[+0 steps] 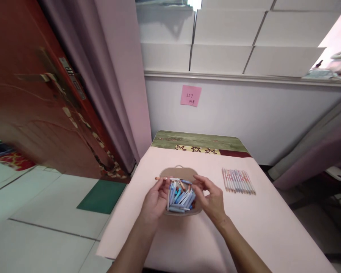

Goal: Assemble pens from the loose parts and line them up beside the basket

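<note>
A small beige basket (184, 172) sits on the pink-covered table (244, 227) and holds several blue and white pens (180, 199). My left hand (155, 199) and my right hand (211, 197) are on either side of the basket. Together they hold one pen (172, 179) level above it, the left fingers near its orange-tipped end, the right fingers at the blue end. A row of several pens (238, 181) lies side by side on the table to the right of the basket.
A pink sticky note (190, 95) is stuck on the white wall behind the table. A red-brown door (31, 106) and a mauve curtain (113, 76) stand to the left, above a tiled floor with a green mat (102, 196).
</note>
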Demonstrator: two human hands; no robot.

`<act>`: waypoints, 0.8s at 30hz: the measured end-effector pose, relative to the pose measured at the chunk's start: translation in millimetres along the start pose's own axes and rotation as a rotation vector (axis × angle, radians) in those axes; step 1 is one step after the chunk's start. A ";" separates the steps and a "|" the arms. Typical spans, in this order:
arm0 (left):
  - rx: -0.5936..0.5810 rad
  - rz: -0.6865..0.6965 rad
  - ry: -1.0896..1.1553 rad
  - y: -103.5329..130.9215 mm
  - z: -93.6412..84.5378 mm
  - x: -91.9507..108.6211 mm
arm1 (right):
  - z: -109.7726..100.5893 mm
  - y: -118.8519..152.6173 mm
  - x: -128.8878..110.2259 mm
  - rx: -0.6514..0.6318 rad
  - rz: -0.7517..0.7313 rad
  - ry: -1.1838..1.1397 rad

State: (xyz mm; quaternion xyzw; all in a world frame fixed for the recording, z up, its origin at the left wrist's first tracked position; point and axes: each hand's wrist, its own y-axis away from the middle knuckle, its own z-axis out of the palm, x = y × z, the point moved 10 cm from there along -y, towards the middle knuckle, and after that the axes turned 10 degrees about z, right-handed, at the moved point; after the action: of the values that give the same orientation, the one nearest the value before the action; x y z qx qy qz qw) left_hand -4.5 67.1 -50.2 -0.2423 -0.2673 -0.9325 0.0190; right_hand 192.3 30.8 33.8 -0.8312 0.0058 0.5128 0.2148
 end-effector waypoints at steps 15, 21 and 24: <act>0.075 0.047 0.022 -13.3 -24.6 36.2 | 89.9 -7.6 44.0 -0.764 -0.175 0.907; 0.083 0.061 0.035 -17.1 -27.0 40.5 | 106.2 -8.9 26.5 -0.727 -0.079 0.857; 0.071 0.053 0.037 -17.2 -25.3 35.2 | 127.1 -1.7 24.4 -0.690 0.024 0.838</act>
State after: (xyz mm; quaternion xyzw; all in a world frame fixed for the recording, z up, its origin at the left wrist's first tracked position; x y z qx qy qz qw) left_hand -49.6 72.3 -61.1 -0.2314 -0.2932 -0.9258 0.0573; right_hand 96.3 83.6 -34.9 -0.9866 -0.0683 0.1122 -0.0971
